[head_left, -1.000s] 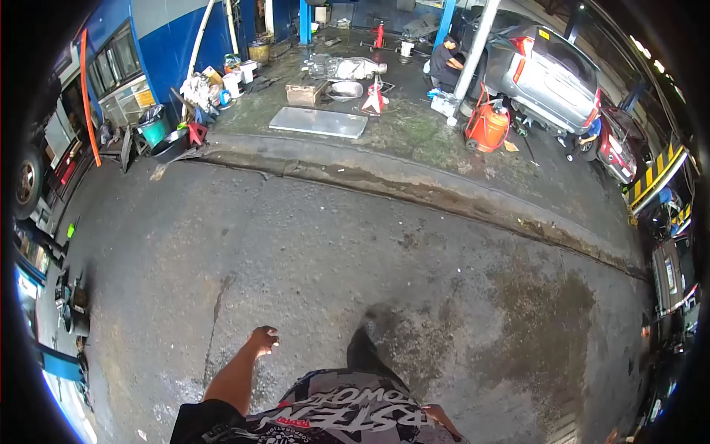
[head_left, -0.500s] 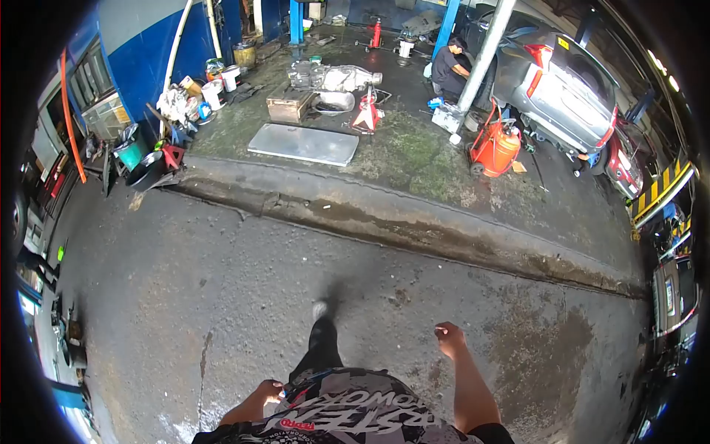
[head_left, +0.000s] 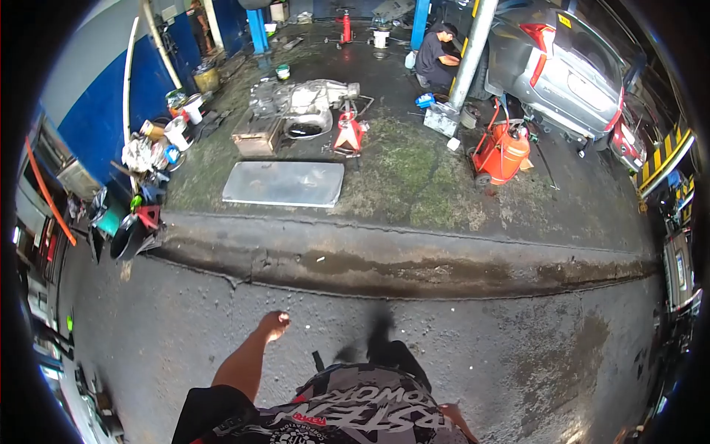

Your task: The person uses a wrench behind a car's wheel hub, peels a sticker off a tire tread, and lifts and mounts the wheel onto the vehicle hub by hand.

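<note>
My left hand (head_left: pixel 274 325) swings forward over the rough grey pavement (head_left: pixel 185 333), its fingers curled closed. A bright spot shows at the fingertips, but what they hold, if anything, is too small to make out. Low beside the printed shirt (head_left: pixel 362 407), my right hand (head_left: pixel 450 413) is mostly hidden, and its fingers do not show. Neither hand touches any of the workshop things. Ahead lies a flat grey metal panel (head_left: pixel 283 183) on the raised floor. Behind it are a gearbox-like metal assembly (head_left: pixel 310 98), a wooden box (head_left: pixel 255 137) and a red jack stand (head_left: pixel 348 132).
A gutter and raised edge (head_left: pixel 414 255) cross ahead. An orange wheeled tank (head_left: pixel 503 154) stands right, near a silver car (head_left: pixel 569 74) and a post (head_left: pixel 473 55). A co-worker (head_left: pixel 438 55) crouches by the car. Buckets and clutter (head_left: pixel 159 144) line the left wall.
I have walked forward, so the gutter and panel are closer. My left hand has swung forward, my right hand back beside the shirt. The view has turned slightly.
</note>
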`<state>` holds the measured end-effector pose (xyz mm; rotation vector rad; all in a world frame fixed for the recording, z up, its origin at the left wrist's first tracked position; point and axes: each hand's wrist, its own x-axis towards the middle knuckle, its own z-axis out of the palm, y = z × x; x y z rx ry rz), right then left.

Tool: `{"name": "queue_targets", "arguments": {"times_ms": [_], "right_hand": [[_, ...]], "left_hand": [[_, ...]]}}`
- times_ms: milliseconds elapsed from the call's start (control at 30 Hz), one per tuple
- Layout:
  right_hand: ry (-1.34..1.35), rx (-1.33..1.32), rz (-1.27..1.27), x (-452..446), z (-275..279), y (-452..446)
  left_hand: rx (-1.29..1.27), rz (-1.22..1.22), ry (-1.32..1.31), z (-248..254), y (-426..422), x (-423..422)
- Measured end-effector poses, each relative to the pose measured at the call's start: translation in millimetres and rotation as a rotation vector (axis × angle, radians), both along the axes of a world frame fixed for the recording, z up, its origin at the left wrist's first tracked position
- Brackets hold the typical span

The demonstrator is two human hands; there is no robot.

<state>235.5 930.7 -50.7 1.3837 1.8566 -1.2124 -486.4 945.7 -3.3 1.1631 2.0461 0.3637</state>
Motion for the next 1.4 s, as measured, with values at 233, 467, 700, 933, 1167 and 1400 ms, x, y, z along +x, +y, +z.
{"name": "queue_targets", "arguments": {"times_ms": [233,467,700,933,1167,1400], "right_hand": [[0.147,-0.298,-0.931,-40,-28,201],[-0.065,0.612,-0.259,-143,89,598],[0.248,0.707,-0.417,-258,155,870],[-0.176,-0.226,-0.821,-271,76,952],[-0.008,-0.166,-0.701,-296,-17,1018],[-0.071,-0.288,-0.692,-374,-9,1353]], "left_hand": [[0.049,0.477,-0.780,-22,227,-14],[-0.389,0.282,-0.493,-29,319,13],[-0.338,-0.186,-0.205,-78,482,-68],[-0.347,-0.161,0.056,-77,821,-187],[0.062,-0.386,0.114,62,1213,-260],[0.265,-0.102,-0.128,-21,1385,-294]]}}
